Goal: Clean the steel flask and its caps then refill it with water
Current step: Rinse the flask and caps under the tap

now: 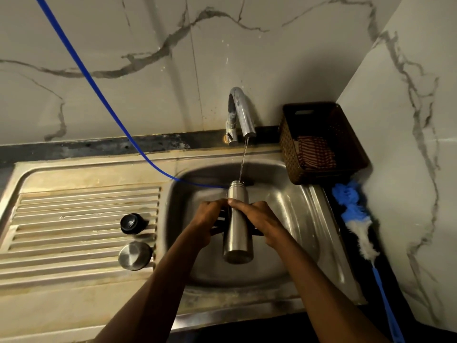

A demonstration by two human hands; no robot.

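The sink [291, 219] fills the middle of the frame, its bowl right of centre and a ribbed drainboard [74, 219] at centre left. Behind it a dark tabletop [99, 147] strip runs along the marble wall. The bowl's right rim is hemmed in by a brown basket [321, 142] at the upper right corner of the sink and a blue-and-white duster [356, 219] lying along the right edge. The lower part of the bowl, below the hands, lies open, and so does most of the drainboard.

No writing or brand can be read on anything.

The flask [237, 229] is held over the bowl at frame centre, tilted with its open mouth toward the tap [243, 112] and its base toward the camera. A thin stream of water [243, 159] falls from the spout onto the mouth. The left hand [210, 219] is curled around the flask's left side, the right hand [257, 219] around its right side, thumb across the top; both are closed in a grip on it. Dark strands show between the fingers and the flask; I cannot tell what they are.

Two caps stand on the drainboard's right end, just left of the bowl: a black cap [131, 222] above, a steel cap [134, 254] below, close but apart.

A blue cord [99, 95] slants from the upper left down to the flask's neck.
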